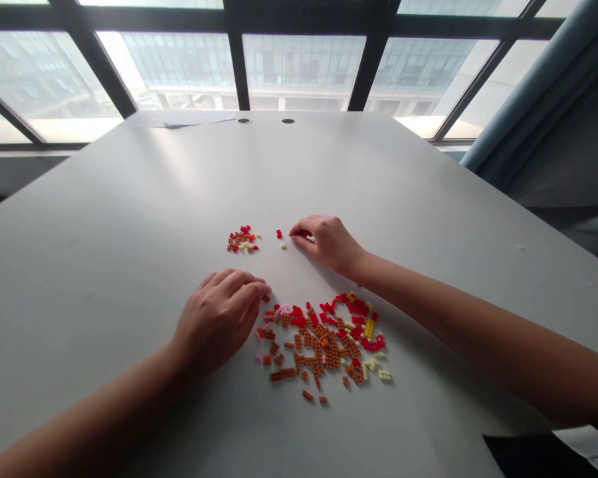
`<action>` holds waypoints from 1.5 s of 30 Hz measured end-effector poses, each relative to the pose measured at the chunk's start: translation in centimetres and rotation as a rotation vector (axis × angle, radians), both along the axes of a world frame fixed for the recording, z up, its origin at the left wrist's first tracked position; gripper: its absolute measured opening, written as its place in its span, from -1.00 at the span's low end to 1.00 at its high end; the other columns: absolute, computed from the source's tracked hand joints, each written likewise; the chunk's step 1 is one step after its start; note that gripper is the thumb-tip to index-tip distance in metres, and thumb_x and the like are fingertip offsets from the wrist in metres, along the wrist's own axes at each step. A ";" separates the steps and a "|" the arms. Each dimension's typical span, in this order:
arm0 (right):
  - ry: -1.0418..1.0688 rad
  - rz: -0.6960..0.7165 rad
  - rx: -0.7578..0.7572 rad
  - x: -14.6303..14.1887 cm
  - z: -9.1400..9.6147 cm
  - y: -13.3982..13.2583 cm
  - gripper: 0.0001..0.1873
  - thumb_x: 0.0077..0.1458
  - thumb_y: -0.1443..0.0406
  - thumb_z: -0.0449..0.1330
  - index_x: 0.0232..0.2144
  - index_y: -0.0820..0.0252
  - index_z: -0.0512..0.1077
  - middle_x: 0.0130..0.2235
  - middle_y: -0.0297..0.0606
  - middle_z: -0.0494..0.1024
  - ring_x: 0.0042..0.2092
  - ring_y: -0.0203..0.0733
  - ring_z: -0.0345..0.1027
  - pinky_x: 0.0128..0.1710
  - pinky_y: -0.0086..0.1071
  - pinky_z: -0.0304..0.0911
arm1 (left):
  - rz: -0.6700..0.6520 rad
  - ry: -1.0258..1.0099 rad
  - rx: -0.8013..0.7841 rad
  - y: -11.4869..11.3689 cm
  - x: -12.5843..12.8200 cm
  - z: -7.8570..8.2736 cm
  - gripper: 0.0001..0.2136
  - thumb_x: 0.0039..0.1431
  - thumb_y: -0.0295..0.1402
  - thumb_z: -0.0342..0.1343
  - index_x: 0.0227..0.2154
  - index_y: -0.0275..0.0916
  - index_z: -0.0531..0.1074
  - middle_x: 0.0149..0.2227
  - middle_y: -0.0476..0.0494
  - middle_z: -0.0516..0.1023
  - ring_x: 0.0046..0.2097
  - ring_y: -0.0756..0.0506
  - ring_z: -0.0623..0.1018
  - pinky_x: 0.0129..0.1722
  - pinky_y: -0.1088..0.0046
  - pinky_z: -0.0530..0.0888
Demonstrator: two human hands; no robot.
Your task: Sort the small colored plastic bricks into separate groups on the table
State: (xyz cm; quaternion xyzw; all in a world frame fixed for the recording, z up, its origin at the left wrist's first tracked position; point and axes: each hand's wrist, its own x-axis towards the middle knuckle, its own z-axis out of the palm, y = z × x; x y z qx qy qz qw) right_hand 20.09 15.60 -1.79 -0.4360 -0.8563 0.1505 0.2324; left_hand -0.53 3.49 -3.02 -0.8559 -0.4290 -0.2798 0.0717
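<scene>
A large scatter of tiny building bricks (323, 342), mostly brown and red with a few yellow, cream and pink ones, lies on the grey table (129, 219). My left hand (219, 315) rests knuckles-up at the pile's left edge, fingers curled, fingertips touching the nearest bricks. My right hand (326, 240) lies farther back, fingers pinched together on the table; what it pinches is hidden. Just left of it sit a single red brick (279, 234) and a cream brick (283, 246). A smaller heap of bricks (242, 239) lies farther left.
Two round cable holes (265, 121) and a sheet of paper (199, 119) sit at the table's far edge, below large windows. A dark object (528, 455) shows at the bottom right corner.
</scene>
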 end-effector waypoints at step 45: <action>0.010 -0.006 -0.040 -1.2 1.5 -0.3 -0.75 0.10 0.39 0.28 -0.14 0.31 0.58 -0.16 -0.09 0.55 -0.34 -0.25 0.41 -0.14 -0.31 0.31 | -0.010 0.004 -0.010 0.0 0.0 0.2 -0.85 0.25 -0.51 0.02 -0.25 -0.23 0.49 -0.23 -0.13 0.60 -0.22 -0.11 0.53 -0.18 0.32 0.48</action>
